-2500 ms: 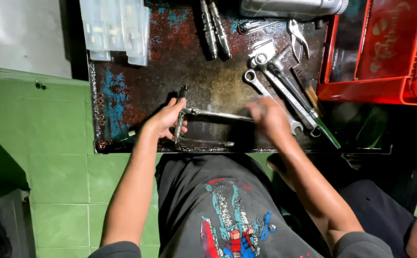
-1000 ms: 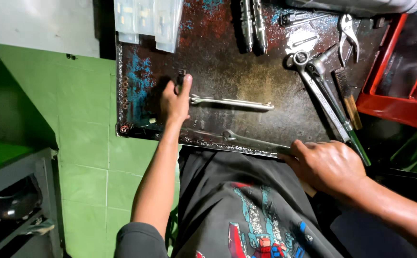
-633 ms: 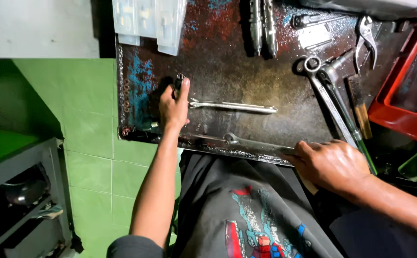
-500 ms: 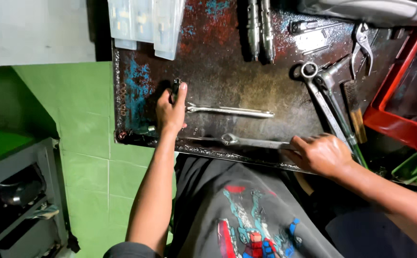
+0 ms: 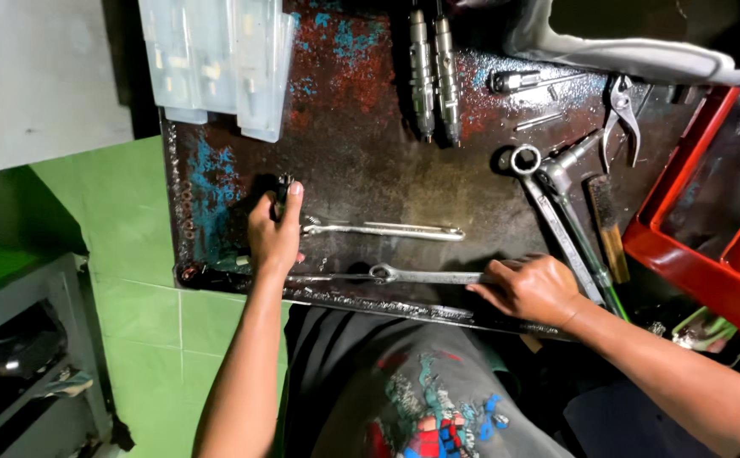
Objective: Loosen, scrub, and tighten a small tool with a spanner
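My left hand (image 5: 274,236) is closed around a small dark part (image 5: 283,187) at the left of a rusty metal tray (image 5: 361,161). A silver wrench (image 5: 383,230) lies just right of that hand, its left end touching or very near the fingers. My right hand (image 5: 529,288) grips the right end of a second long wrench (image 5: 425,275) that lies along the tray's near edge, its ring end pointing left.
Two long metal cylinders (image 5: 433,68) lie at the tray's far side. Clear plastic cases (image 5: 217,59) sit at the far left. Several wrenches (image 5: 556,212), a brush (image 5: 605,225) and pliers (image 5: 623,110) lie at the right, beside a red crate (image 5: 709,220). Green tiled wall below.
The view has shifted and closed in. My right hand moved from the tray's right corner up and left onto the near wrench. My left hand stays on the dark part.
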